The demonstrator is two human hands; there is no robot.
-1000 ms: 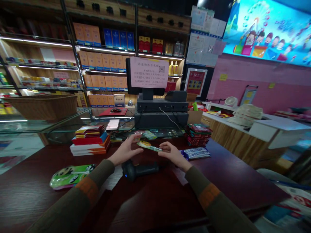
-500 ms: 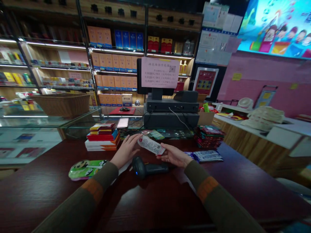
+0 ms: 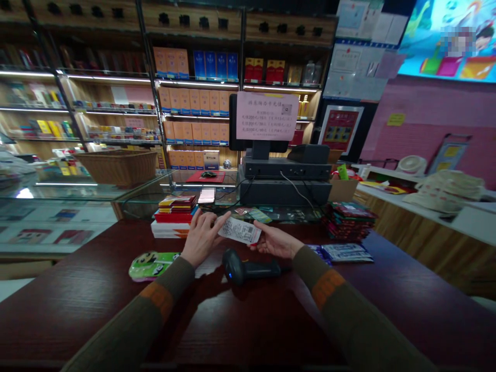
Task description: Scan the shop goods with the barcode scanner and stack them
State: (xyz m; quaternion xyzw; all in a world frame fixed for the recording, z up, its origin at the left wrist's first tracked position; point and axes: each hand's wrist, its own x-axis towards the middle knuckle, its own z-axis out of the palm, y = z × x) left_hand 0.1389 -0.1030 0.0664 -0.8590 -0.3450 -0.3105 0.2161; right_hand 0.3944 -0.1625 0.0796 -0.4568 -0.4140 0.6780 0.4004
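A narrow white printed package with small dark text and a square code is held level above the table, tilted slightly down to the right. The fingers of my left hand are closed on its left end and cover part of it. At its right end, my right hand grips it between thumb and fingers. Below both hands, a dark handheld barcode scanner with a blue light lies on the table. To the left of my left forearm is a green panda-patterned package.
Stacked boxes and packets stand at the table's left rear. On the right are a pile of dark red packets and blue-white packets. Behind are a till monitor, a wicker basket and stocked shelves.
My left fingers have bent and closed over the package's left end, where they were straighter before. My right hand keeps its hold. The whole view has shifted, with objects appearing farther right.
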